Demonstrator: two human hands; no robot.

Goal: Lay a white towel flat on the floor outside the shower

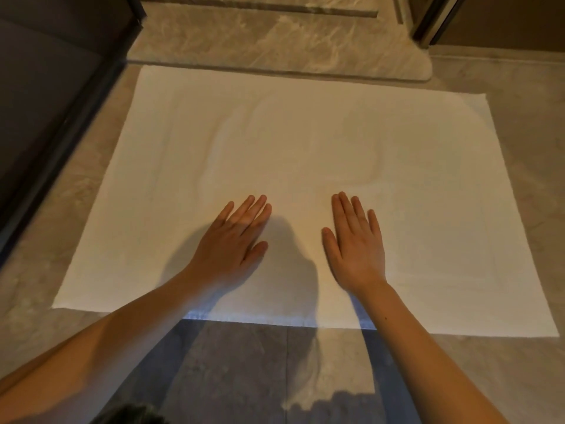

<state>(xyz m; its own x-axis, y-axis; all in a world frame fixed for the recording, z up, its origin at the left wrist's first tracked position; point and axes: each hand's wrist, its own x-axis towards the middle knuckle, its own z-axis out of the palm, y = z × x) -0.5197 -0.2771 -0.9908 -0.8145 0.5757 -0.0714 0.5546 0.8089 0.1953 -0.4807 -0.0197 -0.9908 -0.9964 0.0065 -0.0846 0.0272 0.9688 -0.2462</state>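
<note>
Already spread, the white towel (305, 142) fills the middle of the frame on the tiled floor (519, 123), below the shower threshold (275, 41).

Both palms lie flat on its lower centre, left hand (232, 243) and right hand (356, 244) with fingers straight, grasping nothing. Soft, limp and light, it probably creases easily; pinching the corners should shift it best, and faint ripples remain mid-frame.

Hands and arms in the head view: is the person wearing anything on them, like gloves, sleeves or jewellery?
Nothing shows. The left hand and right hand are bare, with no gloves, rings or watch in sight. Both forearms, left and right, are uncovered down to the picture's edge, so no sleeve or cuff appears. The fingernails look short.
</note>
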